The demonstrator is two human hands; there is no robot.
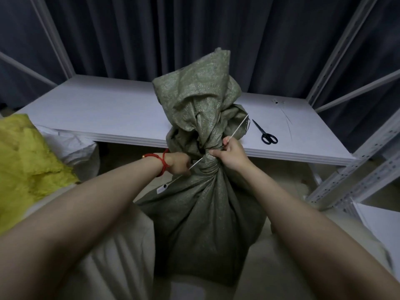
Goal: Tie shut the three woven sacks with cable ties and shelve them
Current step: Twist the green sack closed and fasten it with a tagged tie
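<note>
Sack [201, 213] stands upright right between my two hands, with its bunched neck sitting at my fingertips. I've got the left hand [178, 164] curled round the tie [195, 164] just left of the neck, and the tie's head end hangs below those fingers against the sack. My right hand [229, 155] pinches the other end, thumb pressed on the neck, and the loose tail pokes up and away past those fingers. Scissors [265, 132] lie on the shelf [108, 109], a bit beyond the right fingers. Yellow sack [23, 161] and white sack [71, 146] sit well off to the left of my left fingers.
</note>
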